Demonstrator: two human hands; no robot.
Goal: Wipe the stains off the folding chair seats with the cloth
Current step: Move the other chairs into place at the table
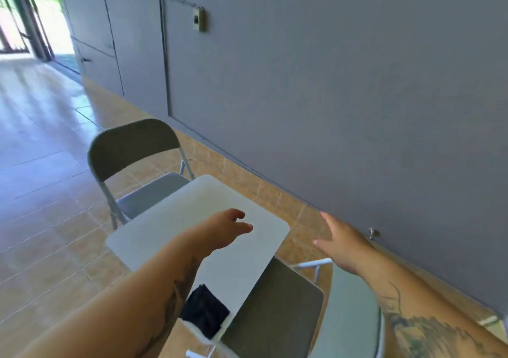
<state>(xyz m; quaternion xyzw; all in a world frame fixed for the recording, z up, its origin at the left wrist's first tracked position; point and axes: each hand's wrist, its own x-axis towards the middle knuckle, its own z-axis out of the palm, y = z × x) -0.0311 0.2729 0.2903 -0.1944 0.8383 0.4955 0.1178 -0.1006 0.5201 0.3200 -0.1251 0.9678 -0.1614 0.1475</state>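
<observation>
A small white table [170,217] stands between two grey folding chairs. The far chair [129,149] faces the table, its seat [148,192] partly tucked under the tabletop. The near chair seat [277,311] shows at the bottom, with its backrest [349,316] to the right. A dark folded cloth [204,311] lies on the table's near corner, beside my left forearm. My left hand [228,227] hovers over the tabletop, fingers loosely apart and holding nothing. My right hand [341,243] is stretched out to the right of the table, fingers spread, also holding nothing.
A grey panelled wall [330,96] runs along the right, with a switch box [199,19] on it and a small metal knob [373,232] low down. The tan tiled floor [41,179] stretches left to an open doorway [52,25] with bright daylight.
</observation>
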